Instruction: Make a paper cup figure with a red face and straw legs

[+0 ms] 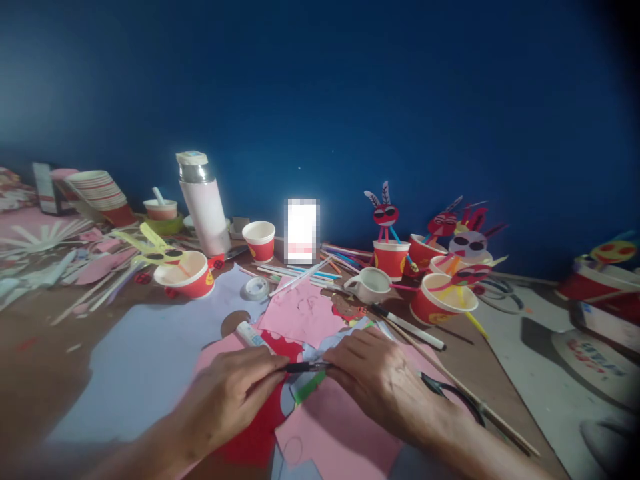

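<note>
- In the head view, the left hand and the right hand meet low in the middle, over a pile of pink paper on the table.
- Both hands pinch the ends of a thin black strip; the left fingertips close on its left end, the right fingertips on its right end. The strip lies level between them, just above the pink paper.
- A green piece sticks out just under the strip, touching the pink paper.
- A red paper lies partly under the left hand, beside the pink paper.
- A glue stick lies just behind the left hand.
- Black scissors lie right of the right hand; the wrist hides part of them.
- A white marker lies behind the right hand, near a small white cup.
- Farther behind the strip stand red paper cups with faces, a roll of tape and a white thermos against the blue wall.
</note>
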Demonstrator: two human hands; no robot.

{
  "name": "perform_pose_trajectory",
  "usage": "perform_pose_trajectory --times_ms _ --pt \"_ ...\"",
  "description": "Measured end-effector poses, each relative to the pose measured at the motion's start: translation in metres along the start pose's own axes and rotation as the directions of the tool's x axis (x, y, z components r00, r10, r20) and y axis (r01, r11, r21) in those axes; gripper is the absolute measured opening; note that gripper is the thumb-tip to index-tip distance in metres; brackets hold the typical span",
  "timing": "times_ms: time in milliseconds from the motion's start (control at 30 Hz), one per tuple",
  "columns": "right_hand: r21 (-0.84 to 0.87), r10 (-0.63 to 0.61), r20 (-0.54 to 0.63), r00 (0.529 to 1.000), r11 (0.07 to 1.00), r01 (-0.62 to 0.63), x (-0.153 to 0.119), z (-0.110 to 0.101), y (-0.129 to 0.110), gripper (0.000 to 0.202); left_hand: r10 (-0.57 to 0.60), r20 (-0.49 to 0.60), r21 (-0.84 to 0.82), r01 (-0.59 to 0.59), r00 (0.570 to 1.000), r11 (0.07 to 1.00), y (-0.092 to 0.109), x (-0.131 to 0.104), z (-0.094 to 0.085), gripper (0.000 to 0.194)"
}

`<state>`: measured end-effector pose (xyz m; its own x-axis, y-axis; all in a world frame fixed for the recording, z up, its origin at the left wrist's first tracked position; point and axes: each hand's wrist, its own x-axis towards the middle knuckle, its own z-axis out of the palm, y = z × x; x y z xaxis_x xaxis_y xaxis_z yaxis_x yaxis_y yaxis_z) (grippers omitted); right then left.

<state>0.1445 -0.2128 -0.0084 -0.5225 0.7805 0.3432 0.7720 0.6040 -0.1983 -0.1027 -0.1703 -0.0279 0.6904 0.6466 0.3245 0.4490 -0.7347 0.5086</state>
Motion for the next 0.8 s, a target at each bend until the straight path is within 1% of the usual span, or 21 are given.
perform_pose_trajectory --times_ms 67,167,233,333,433,500,567,600,633,667,700,733,767,800 --pt "0.029 -0.039 -0.015 0.999 0.999 0.04 0.0 0.003 -0.002 0.014 0.025 0.021 0.02 -0.026 0.999 0.999 -0.002 -0.002 0.002 0.023" --pt "0.112 -0.061 -0.086 0.994 0.991 0.071 0.0 0.009 -0.004 0.015 0.052 0.013 0.065 -0.052 0.999 0.997 -0.004 -0.004 0.005 0.023" --pt "0.147 -0.044 -0.116 0.992 0.987 0.06 0.0 0.014 -0.005 0.017 0.074 -0.008 0.084 -0.073 0.997 0.994 -0.003 -0.005 0.006 0.024" --pt "0.167 -0.018 -0.127 0.992 0.985 0.039 -0.002 0.021 -0.006 0.02 0.108 -0.03 0.087 -0.105 0.994 0.991 0.0 -0.004 0.006 0.024" --pt "0.192 0.008 -0.128 0.992 0.981 0.017 -0.003 0.024 -0.006 0.021 0.096 0.011 0.063 -0.097 0.995 0.993 0.005 0.003 0.004 0.023" --pt "0.197 0.049 -0.12 0.992 0.98 -0.024 -0.001 0.022 -0.003 0.018 0.067 0.043 0.05 -0.069 0.997 0.996 0.008 0.009 0.0 0.022" --pt "0.149 0.088 -0.113 0.99 0.986 -0.07 0.003 0.018 0.003 0.017 0.037 0.004 0.083 -0.037 0.999 0.996 0.008 0.016 -0.008 0.023" --pt "0.098 0.1 -0.123 0.987 0.991 -0.089 0.006 0.015 0.007 0.017 0.018 -0.036 0.123 -0.013 0.999 0.992 0.008 0.018 -0.014 0.03" --pt "0.034 0.107 -0.131 0.986 0.994 -0.103 0.008 0.014 0.013 0.018 0.032 -0.135 0.155 -0.011 0.99 0.988 0.007 0.019 -0.019 0.035" --pt "-0.037 0.118 -0.149 0.982 0.992 -0.125 0.01 0.012 0.018 0.018 0.044 -0.21 0.171 -0.007 0.977 0.985 0.007 0.02 -0.024 0.036" --pt "-0.102 0.128 -0.154 0.98 0.984 -0.145 0.011 0.012 0.024 0.017 0.05 -0.274 0.171 -0.003 0.96 0.985 0.007 0.02 -0.028 0.031" --pt "-0.161 0.138 -0.15 0.979 0.973 -0.162 0.011 0.011 0.03 0.018 0.045 -0.3 0.147 0.0 0.953 0.989 0.007 0.019 -0.031 0.023" --pt "-0.21 0.149 -0.138 0.979 0.962 -0.176 0.01 0.011 0.034 0.021 0.015 -0.273 0.104 0.014 0.962 0.994 0.008 0.017 -0.032 0.016" --pt "-0.247 0.155 -0.118 0.981 0.952 -0.18 0.007 0.011 0.037 0.024 -0.032 -0.207 0.051 0.043 0.978 0.998 0.01 0.015 -0.031 0.014"
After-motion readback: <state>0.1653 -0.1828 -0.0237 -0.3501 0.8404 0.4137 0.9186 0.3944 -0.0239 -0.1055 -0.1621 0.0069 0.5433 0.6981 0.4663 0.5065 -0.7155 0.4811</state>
